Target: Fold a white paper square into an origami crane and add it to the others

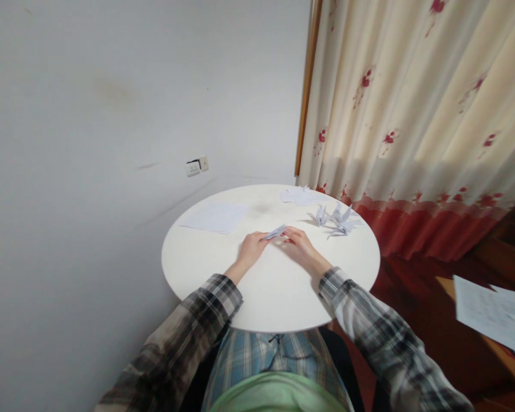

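Observation:
A small piece of folded white paper is held just above the middle of a round white table. My left hand pinches its left end between thumb and fingers. At its right end, my right hand has its fingertips closed on the paper's edge. Several folded paper cranes stand in a cluster to the right of my right hand. Flat white sheets lie beyond my left hand.
More paper pieces lie at the table's far edge. A wall with a socket borders the left side. A patterned curtain hangs behind on the right. Written sheets rest on a wooden surface at lower right.

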